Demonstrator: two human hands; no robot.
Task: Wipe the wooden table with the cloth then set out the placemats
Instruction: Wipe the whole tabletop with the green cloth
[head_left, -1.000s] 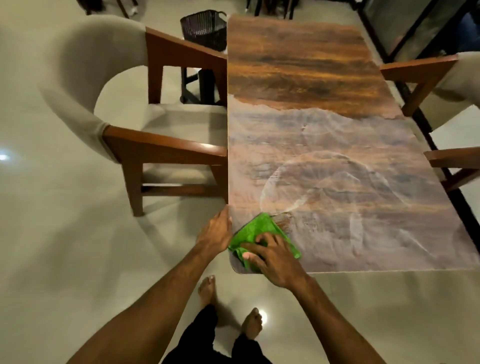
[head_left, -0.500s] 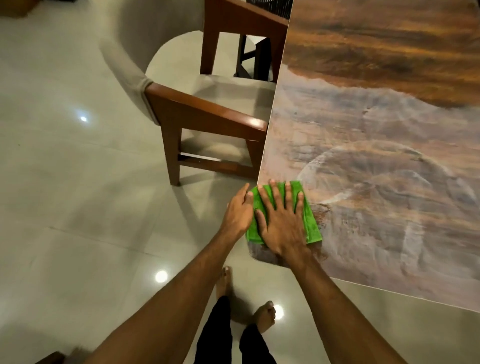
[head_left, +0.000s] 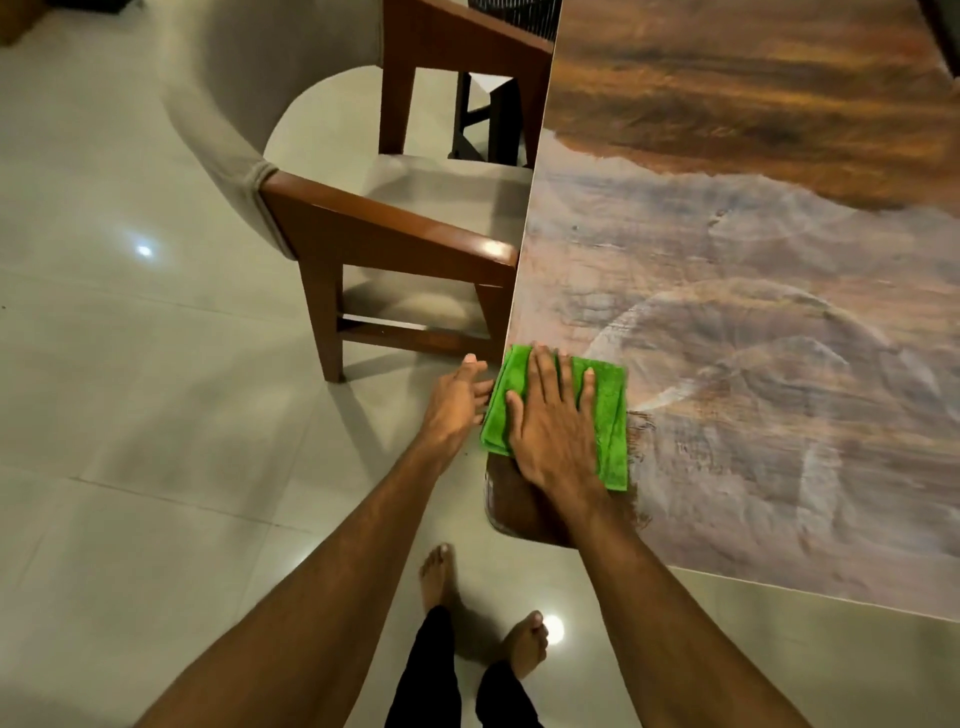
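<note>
Since a second ago, the folded bright-green terry cloth has been spread flat and eased a little up the left edge of the long dark-grained wooden table, away from the near corner. Over the last half second hardly anything has shifted.

At the left of the frame, pale glossy floor tiles and a brown wooden armchair with a beige padded back are seen. At lower centre the left hand is held open, fingers straight, off the table's edge just beside the cloth; contact cannot be made out. The cloth is pinned under the right hand, which is laid flat with fingers extended. Below it, a small dark wiped patch is exposed at the corner.

To the right, the near half of the table is covered by a pale hazy film marked with swirls, while the upper part is shown dark. Wiping of this half is judged barely begun. No placemats are in view, so that step is left.
</note>
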